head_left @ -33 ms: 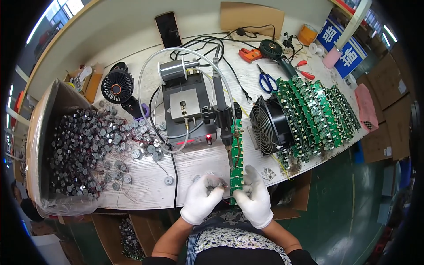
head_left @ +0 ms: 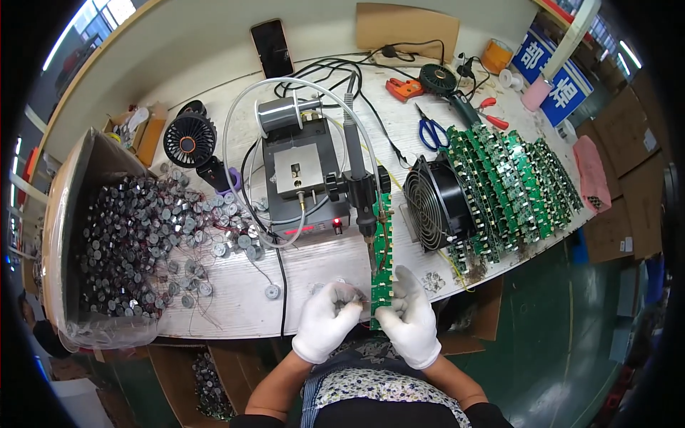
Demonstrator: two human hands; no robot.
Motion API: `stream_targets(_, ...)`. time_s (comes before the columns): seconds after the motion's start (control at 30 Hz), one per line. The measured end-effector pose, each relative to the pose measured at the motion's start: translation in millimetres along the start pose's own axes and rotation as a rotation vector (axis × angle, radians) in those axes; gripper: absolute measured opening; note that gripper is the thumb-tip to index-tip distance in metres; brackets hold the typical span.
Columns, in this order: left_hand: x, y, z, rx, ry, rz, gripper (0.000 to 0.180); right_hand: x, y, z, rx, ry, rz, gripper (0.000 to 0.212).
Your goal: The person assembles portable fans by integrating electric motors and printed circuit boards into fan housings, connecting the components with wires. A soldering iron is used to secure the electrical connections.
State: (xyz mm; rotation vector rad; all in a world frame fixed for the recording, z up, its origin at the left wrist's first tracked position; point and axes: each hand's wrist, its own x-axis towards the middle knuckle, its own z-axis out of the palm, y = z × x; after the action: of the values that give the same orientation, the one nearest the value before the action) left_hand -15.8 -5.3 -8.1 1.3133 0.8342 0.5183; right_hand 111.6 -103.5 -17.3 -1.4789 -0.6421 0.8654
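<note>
Right hand (head_left: 409,319) pinching green board (head_left: 383,260) at near edge of surface (head_left: 235,307); left hand (head_left: 327,319) clenched on a small part (head_left: 351,304). Best to steady board under iron (head_left: 354,171), seat part squarely.

1. Both hands, left hand (head_left: 327,321) and right hand (head_left: 410,321), wear white gloves at lower centre.
2. The circuit strip (head_left: 384,264) between them is green.
3. The board stack (head_left: 510,189) at right is green with black parts.
4. The scissors (head_left: 429,132) at upper right have blue handles.
5. The small fan (head_left: 189,139) at upper left is black with an orange hub.
6. The cloth (head_left: 591,173) at far right is pink.
7. The table (head_left: 235,307) is whitish, streaked grey.
8. The garment (head_left: 385,389) at the bottom edge is pale with a dark floral print.
</note>
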Motion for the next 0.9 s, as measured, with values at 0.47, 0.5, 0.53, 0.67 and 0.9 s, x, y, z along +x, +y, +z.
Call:
stream_targets(0.47,2.5,-2.7,-11.8,0.001,0.061,0.009,0.010,9.7,-8.1,5.7,0.108,0.040,0.039,0.064)
stream_targets(0.5,0.0,3.0,-20.8,0.051,0.128,0.054,0.009,8.9,-6.1,2.3,0.031,0.024,0.040,0.065)
stream_targets(0.53,-2.9,10.0,-30.2,0.099,0.186,0.096,0.010,7.1,-5.3,0.2,0.049,0.030,0.036,0.065)
stream_targets(0.67,-0.2,27.7,-82.3,-0.025,0.377,0.250,0.004,7.4,-4.5,2.0,0.097,0.016,0.051,0.066)
stream_targets(0.9,49.3,39.4,-160.7,0.632,0.640,0.504,0.013,8.5,4.8,3.0,-0.001,0.011,-0.012,0.065)
